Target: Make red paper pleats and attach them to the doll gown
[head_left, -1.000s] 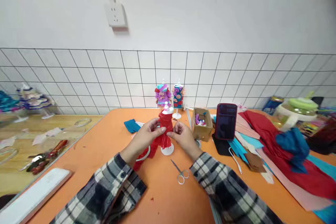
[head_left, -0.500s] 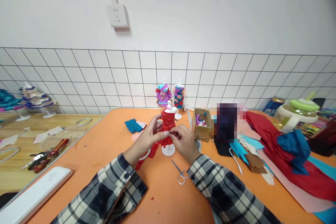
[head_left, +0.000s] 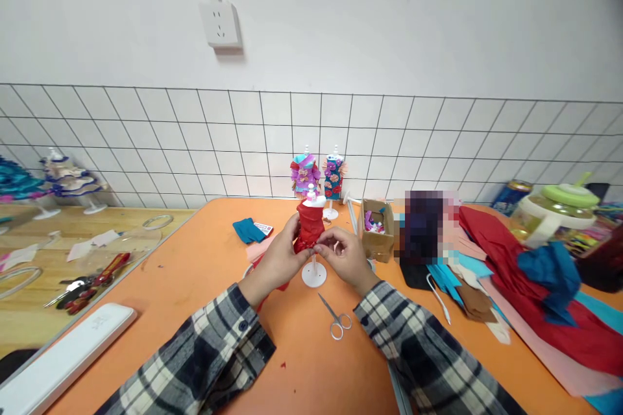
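Note:
A small white dress form (head_left: pixel 313 273) stands upright on its round base, wrapped in red fabric (head_left: pixel 310 222). My left hand (head_left: pixel 285 251) curls around the left side of the red fabric, thumb across its lower front. At the lower right edge, my right hand (head_left: pixel 342 256) pinches the same fabric between thumb and fingertips. The two hands nearly meet at the hem. In front of the base lies a pair of small scissors (head_left: pixel 335 318), blades partly apart. More red cloth (head_left: pixel 281 286) shows beneath my left wrist, mostly hidden.
Behind stand two dressed mini forms, one purple (head_left: pixel 305 174) and one teal (head_left: pixel 333 176). A cardboard box (head_left: pixel 377 243) with small pieces sits to the right. Fabric scraps (head_left: pixel 506 272) and a jug (head_left: pixel 555 207) fill the far right. A white bar-shaped case (head_left: pixel 68 356) lies at left.
The red fabric's lower edge is now gathered higher, showing more of the stand's pole. The dress form tilts slightly, and my right fingers have shifted their pinch. The view has moved a little.

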The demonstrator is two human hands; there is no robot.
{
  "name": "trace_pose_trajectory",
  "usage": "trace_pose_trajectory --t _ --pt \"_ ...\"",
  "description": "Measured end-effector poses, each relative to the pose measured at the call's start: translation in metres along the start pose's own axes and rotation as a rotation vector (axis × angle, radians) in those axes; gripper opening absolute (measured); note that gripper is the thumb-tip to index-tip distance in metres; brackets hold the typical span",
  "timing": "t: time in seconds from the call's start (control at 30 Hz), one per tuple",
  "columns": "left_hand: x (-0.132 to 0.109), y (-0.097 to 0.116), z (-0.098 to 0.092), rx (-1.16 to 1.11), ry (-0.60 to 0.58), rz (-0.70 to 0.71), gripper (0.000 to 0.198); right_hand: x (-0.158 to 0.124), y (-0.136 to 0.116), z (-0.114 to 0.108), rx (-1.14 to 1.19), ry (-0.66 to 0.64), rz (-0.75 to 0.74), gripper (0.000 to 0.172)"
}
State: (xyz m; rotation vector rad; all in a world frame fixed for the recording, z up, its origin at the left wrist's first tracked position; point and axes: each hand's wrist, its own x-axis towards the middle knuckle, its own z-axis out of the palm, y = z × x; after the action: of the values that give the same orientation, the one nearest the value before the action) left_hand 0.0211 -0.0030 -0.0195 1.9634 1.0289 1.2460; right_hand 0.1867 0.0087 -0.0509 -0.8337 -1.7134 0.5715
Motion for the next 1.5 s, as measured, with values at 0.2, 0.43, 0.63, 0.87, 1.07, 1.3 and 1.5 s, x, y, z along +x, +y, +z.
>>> trace_pose_trajectory --t 0.2,0.43,0.63,0.87,1.07,1.3,1.5 --pt "-0.003 0.005 -0.001 -0.102 -0.056 -0.011 0.060 -0.001 -0.005 0.001 -0.111 0.074 0.036 0.019" --pt "0.003 0.010 -0.013 -0.114 -0.001 -0.050 0.041 -0.002 -0.009 -0.005 -0.059 0.019 -0.008 0.018" --pt "0.004 0.012 -0.012 -0.140 0.037 -0.104 0.047 -0.009 0.001 -0.002 -0.075 0.117 0.186 0.016" --pt "0.003 0.014 -0.011 -0.010 0.073 -0.081 0.052 -0.021 0.008 0.009 0.500 -0.068 0.584 0.029" --pt "0.002 0.011 -0.009 0.064 0.101 -0.048 0.054 -0.025 0.003 0.016 0.848 -0.004 0.707 0.033" --pt "0.001 0.012 -0.009 0.068 0.095 -0.027 0.055 -0.027 0.004 0.016 0.946 -0.010 0.680 0.031" --pt "0.001 0.010 -0.009 0.095 0.111 -0.037 0.055 -0.028 0.001 0.012 1.123 -0.065 0.849 0.037"
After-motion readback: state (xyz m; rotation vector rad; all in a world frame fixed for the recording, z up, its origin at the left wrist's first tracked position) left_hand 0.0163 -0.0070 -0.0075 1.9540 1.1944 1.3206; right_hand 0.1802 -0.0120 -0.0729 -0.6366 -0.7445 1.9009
